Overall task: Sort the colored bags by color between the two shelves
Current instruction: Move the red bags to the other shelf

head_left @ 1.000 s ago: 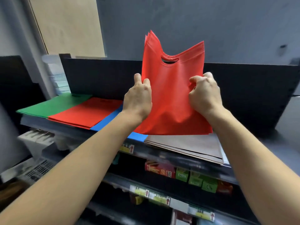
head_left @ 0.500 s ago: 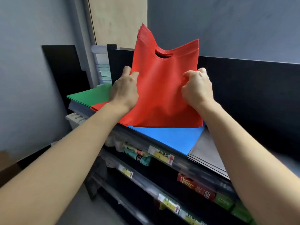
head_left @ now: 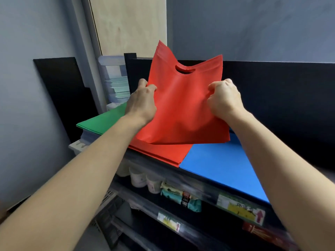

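Observation:
I hold a red bag (head_left: 183,105) with a cut-out handle upright over the top shelf. My left hand (head_left: 142,102) grips its left edge and my right hand (head_left: 223,98) grips its right edge. Its bottom edge hangs just above a flat stack of red bags (head_left: 163,151) on the shelf. A stack of green bags (head_left: 103,121) lies to the left of the red stack. To the right lies a stack of blue bags (head_left: 219,167). The held bag hides the far part of the red stack.
A black back panel (head_left: 272,98) runs behind the shelf. Stacked clear plastic containers (head_left: 116,80) stand at the back left. Lower shelves (head_left: 181,200) hold cups, packets and price labels. A grey wall (head_left: 32,124) closes the left side.
My view and both hands have shifted left along the shelf with the red bag, from over the blue stack to over the red stack. The grey stack at the right has left the view.

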`<state>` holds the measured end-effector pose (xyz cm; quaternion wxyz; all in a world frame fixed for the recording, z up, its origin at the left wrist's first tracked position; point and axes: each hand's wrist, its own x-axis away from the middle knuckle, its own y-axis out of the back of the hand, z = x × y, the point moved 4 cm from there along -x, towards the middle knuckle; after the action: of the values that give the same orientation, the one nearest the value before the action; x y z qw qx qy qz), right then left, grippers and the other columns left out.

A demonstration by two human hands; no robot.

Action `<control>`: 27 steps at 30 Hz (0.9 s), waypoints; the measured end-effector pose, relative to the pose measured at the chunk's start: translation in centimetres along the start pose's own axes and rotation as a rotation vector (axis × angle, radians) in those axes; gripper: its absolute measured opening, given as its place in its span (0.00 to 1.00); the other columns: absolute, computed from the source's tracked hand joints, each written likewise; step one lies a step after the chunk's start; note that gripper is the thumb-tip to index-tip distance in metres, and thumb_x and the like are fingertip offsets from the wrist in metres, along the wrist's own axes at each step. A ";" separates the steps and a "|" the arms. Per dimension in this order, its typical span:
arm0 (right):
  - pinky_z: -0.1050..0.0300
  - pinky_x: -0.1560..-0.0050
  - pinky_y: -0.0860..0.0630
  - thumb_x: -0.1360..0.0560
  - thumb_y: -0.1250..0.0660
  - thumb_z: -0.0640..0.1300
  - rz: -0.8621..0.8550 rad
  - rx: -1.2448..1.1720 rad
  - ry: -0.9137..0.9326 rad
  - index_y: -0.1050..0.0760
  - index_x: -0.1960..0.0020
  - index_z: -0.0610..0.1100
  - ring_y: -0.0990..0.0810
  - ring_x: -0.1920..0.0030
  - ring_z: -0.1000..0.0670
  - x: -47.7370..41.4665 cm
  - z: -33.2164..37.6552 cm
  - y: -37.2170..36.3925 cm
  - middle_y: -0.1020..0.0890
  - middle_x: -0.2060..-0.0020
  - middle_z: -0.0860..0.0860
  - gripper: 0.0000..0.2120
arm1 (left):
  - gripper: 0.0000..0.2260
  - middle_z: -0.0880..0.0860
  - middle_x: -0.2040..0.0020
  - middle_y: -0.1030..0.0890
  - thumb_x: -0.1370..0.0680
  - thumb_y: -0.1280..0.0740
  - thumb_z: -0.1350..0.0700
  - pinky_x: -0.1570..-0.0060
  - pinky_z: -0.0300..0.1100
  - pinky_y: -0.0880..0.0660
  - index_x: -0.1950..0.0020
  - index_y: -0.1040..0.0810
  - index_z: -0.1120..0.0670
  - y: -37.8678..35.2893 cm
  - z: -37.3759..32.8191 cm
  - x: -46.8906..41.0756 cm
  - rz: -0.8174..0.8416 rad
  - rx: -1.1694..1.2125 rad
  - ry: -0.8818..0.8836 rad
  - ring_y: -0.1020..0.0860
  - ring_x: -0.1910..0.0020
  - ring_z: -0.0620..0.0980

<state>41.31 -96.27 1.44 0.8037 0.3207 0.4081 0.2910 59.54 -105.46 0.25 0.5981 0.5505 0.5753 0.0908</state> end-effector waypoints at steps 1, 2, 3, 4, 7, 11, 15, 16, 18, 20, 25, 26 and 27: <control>0.51 0.44 0.30 0.24 0.42 0.36 0.011 0.018 -0.024 0.25 0.39 0.40 0.26 0.42 0.39 -0.3 0.7 -1.1 0.31 0.39 0.42 0.15 | 0.20 0.57 0.37 0.33 0.24 0.41 0.69 0.48 0.54 0.27 0.34 0.28 0.56 -0.3 1.2 -0.7 0.020 -0.003 -0.001 0.25 0.45 0.62; 0.51 0.44 0.29 0.24 0.42 0.36 0.020 0.036 -0.046 0.25 0.39 0.40 0.26 0.43 0.39 -0.7 1.4 -2.2 0.31 0.39 0.42 0.15 | 0.19 0.57 0.36 0.33 0.24 0.41 0.68 0.50 0.53 0.28 0.34 0.29 0.56 -0.7 2.4 -1.3 0.043 -0.012 -0.003 0.25 0.45 0.62; 0.51 0.44 0.29 0.24 0.42 0.35 0.027 0.052 -0.067 0.26 0.39 0.40 0.26 0.43 0.39 -1.0 1.9 -3.1 0.31 0.38 0.42 0.15 | 0.19 0.56 0.36 0.33 0.23 0.41 0.68 0.50 0.52 0.29 0.33 0.29 0.56 -1.2 3.6 -1.9 0.074 -0.018 -0.016 0.25 0.44 0.62; 0.51 0.43 0.29 0.24 0.42 0.36 0.034 0.070 -0.088 0.26 0.39 0.40 0.26 0.42 0.39 -1.3 2.4 -3.9 0.31 0.38 0.42 0.15 | 0.19 0.56 0.36 0.34 0.23 0.41 0.67 0.49 0.52 0.28 0.33 0.29 0.56 -1.8 4.5 -2.4 0.106 -0.010 -0.043 0.25 0.44 0.62; 0.49 0.41 0.29 0.24 0.42 0.36 0.065 0.132 -0.149 0.27 0.38 0.40 0.27 0.41 0.38 -1.7 3.0 -5.9 0.31 0.38 0.41 0.16 | 0.19 0.58 0.37 0.34 0.24 0.41 0.67 0.44 0.55 0.28 0.33 0.30 0.57 -3.7 6.7 -3.8 0.191 0.041 -0.119 0.25 0.45 0.63; 0.50 0.41 0.29 0.24 0.42 0.36 0.106 0.206 -0.210 0.28 0.36 0.40 0.27 0.40 0.39 -1.7 3.3 -8.6 0.30 0.38 0.41 0.17 | 0.18 0.58 0.37 0.33 0.25 0.40 0.67 0.44 0.54 0.27 0.35 0.28 0.58 -6.3 9.0 -5.0 0.288 0.108 -0.159 0.25 0.46 0.62; 0.51 0.47 0.29 0.26 0.42 0.36 0.205 0.252 -0.270 0.26 0.42 0.39 0.27 0.42 0.39 -0.9 2.3 -11.4 0.28 0.40 0.41 0.15 | 0.16 0.58 0.40 0.32 0.25 0.40 0.66 0.43 0.53 0.27 0.39 0.26 0.57 -9.5 10.6 -4.6 0.399 0.135 -0.162 0.25 0.46 0.61; 0.53 0.51 0.29 0.27 0.42 0.36 0.227 0.259 -0.279 0.25 0.47 0.39 0.26 0.44 0.39 -0.6 2.1 -12.0 0.26 0.43 0.41 0.11 | 0.15 0.59 0.40 0.31 0.25 0.40 0.66 0.43 0.53 0.27 0.39 0.26 0.57 -10.2 10.9 -4.5 0.425 0.133 -0.161 0.25 0.46 0.62; 0.54 0.57 0.31 0.29 0.41 0.35 0.273 0.284 -0.297 0.30 0.60 0.41 0.26 0.51 0.40 -0.1 1.6 -13.1 0.24 0.48 0.42 0.04 | 0.14 0.60 0.42 0.30 0.25 0.40 0.65 0.43 0.52 0.27 0.40 0.25 0.58 -11.4 11.5 -4.2 0.475 0.102 -0.164 0.25 0.46 0.62; 0.55 0.59 0.32 0.30 0.41 0.35 0.310 0.300 -0.316 0.34 0.63 0.42 0.27 0.55 0.40 0.3 1.3 -13.9 0.22 0.51 0.42 0.06 | 0.12 0.60 0.43 0.29 0.24 0.40 0.64 0.45 0.51 0.27 0.42 0.25 0.58 -12.3 12.0 -4.1 0.519 0.057 -0.170 0.25 0.46 0.62; 0.55 0.60 0.31 0.29 0.41 0.34 0.334 0.338 -0.337 0.33 0.62 0.41 0.27 0.58 0.41 0.5 1.0 -14.8 0.22 0.53 0.42 0.06 | 0.10 0.60 0.45 0.26 0.26 0.39 0.65 0.47 0.51 0.26 0.47 0.24 0.59 -13.6 13.0 -4.0 0.551 0.032 -0.187 0.24 0.47 0.62; 0.55 0.60 0.31 0.28 0.41 0.33 0.339 0.347 -0.335 0.32 0.61 0.41 0.27 0.58 0.41 0.5 1.0 -14.9 0.22 0.53 0.42 0.05 | 0.10 0.60 0.45 0.25 0.26 0.39 0.65 0.47 0.50 0.26 0.47 0.24 0.59 -13.7 13.1 -4.1 0.552 0.034 -0.185 0.24 0.47 0.62; 0.55 0.60 0.30 0.28 0.41 0.33 0.339 0.355 -0.329 0.31 0.60 0.41 0.27 0.58 0.41 0.4 1.0 -15.0 0.22 0.53 0.42 0.04 | 0.10 0.60 0.46 0.24 0.27 0.39 0.65 0.47 0.50 0.26 0.47 0.24 0.59 -13.9 13.1 -4.1 0.550 0.039 -0.181 0.24 0.47 0.61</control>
<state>45.46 -105.64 -9.60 0.7304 0.5627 0.2573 0.2892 61.26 -121.06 -11.46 0.5891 0.7032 0.3502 0.1892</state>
